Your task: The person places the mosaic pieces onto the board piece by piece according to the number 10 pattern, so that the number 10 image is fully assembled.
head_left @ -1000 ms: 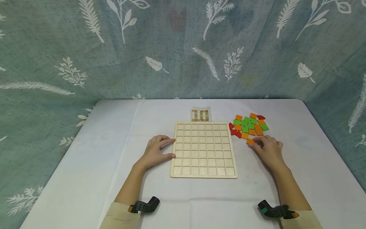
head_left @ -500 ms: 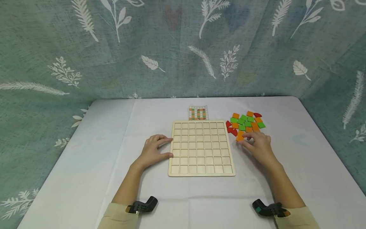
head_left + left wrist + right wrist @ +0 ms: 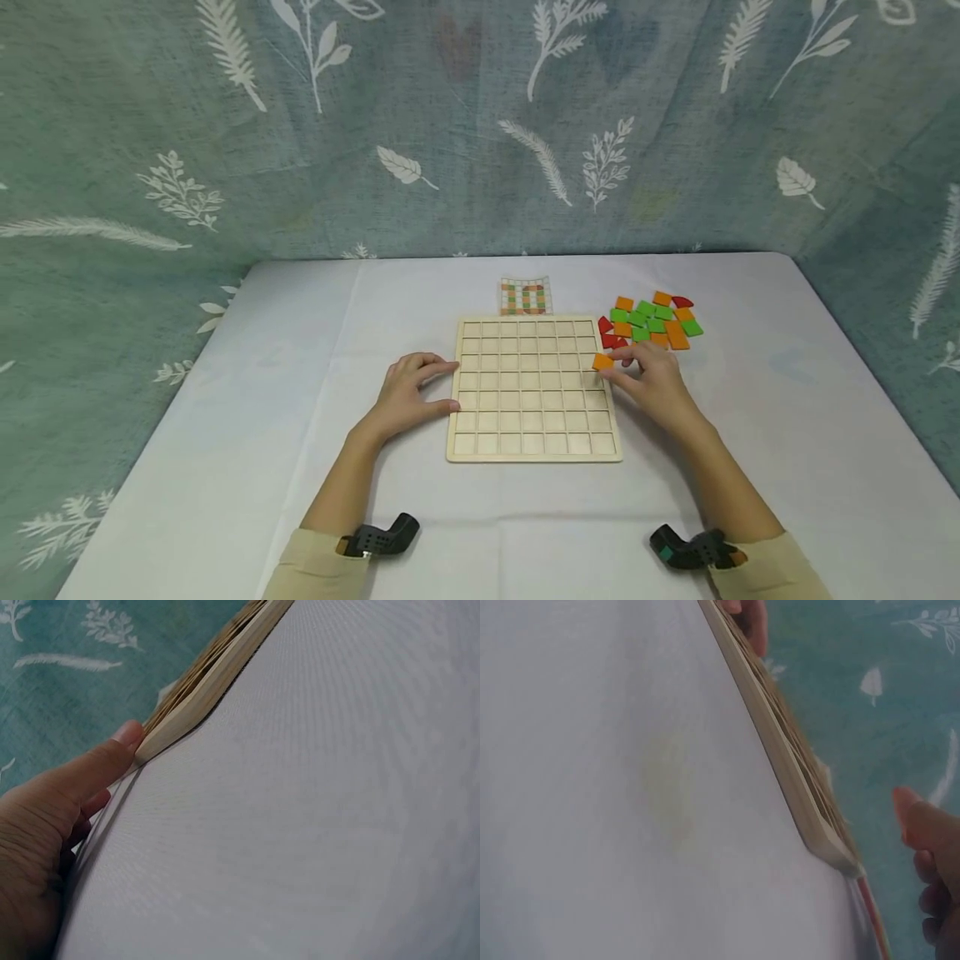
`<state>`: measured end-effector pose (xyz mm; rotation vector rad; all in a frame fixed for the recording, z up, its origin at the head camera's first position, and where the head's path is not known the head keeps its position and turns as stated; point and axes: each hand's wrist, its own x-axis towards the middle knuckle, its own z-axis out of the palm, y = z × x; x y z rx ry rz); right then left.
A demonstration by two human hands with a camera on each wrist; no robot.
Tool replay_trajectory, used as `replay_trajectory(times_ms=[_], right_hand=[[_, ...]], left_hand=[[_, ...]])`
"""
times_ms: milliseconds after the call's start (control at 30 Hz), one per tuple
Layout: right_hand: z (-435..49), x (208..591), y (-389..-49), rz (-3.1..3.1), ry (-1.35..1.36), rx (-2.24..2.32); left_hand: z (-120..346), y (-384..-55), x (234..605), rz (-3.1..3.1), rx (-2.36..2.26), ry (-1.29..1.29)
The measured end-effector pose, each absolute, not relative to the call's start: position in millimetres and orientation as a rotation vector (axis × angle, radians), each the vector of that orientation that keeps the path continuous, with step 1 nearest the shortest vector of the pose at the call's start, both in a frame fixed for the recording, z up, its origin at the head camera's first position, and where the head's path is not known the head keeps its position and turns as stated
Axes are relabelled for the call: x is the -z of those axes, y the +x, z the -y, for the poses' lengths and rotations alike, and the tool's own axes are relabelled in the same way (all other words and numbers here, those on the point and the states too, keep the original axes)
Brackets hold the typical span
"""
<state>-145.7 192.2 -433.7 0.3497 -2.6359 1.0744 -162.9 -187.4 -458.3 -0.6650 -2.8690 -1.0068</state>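
A pale wooden grid board (image 3: 531,382) lies flat on the white table. My left hand (image 3: 411,390) rests at its left edge, thumb and index finger spread apart along the rim; in the left wrist view the thumb (image 3: 97,765) touches the board's edge. Between thumb and index finger, my right hand (image 3: 651,382) pinches an orange square tile (image 3: 602,362), which overlaps the board's right border in the head view. From the right wrist, my right hand (image 3: 934,859) shows raised beside the board (image 3: 780,757), the tile not visible there.
Just right of the board lies a loose group of orange, green (image 3: 647,308) and red (image 3: 682,302) tiles, partly behind my right hand. A small printed pattern card (image 3: 525,297) sits at the board's far edge. A leaf-patterned cloth (image 3: 465,167) hangs behind the table.
My right hand has carried the orange tile leftward from beside the loose tiles to the board's right border. My left hand stays at the board's left edge. The head view shifted slightly.
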Motion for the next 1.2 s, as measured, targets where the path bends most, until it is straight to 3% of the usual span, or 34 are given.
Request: replay_trajectory(times_ms=[1200], right_hand=[[-98,438,-165,2.624,0.533,-1.159]], left_hand=[[186,-162,456,2.885,0.986,-0.644]])
